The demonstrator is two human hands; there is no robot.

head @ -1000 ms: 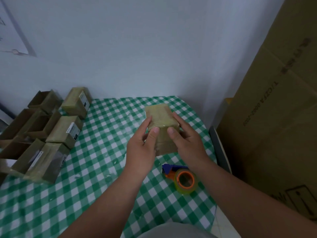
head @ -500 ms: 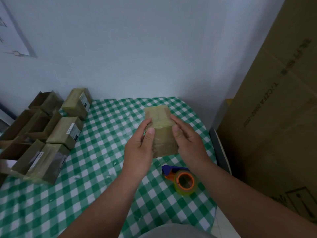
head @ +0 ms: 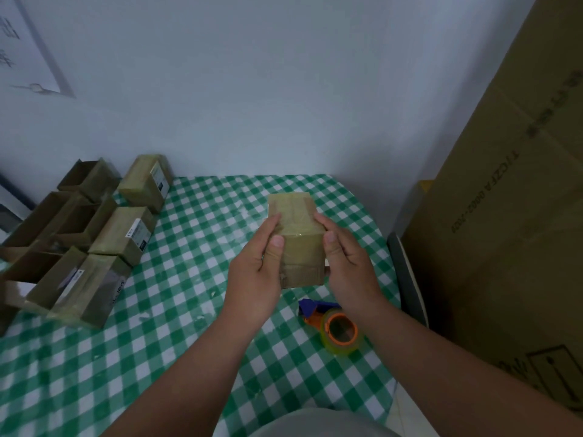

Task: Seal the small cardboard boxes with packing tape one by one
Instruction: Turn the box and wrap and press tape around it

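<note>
Partly legible sideways print "0002-7009" on the big cardboard carton (head: 511, 247).

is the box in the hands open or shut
Shut. The box, held between the left hand and right hand, has its flaps flat, with glossy tape across the top.

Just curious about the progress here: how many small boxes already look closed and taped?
4. One box is held in both hands; three sit at the left: back, middle, front. Others beside them are open; more may lie out of frame.
</note>
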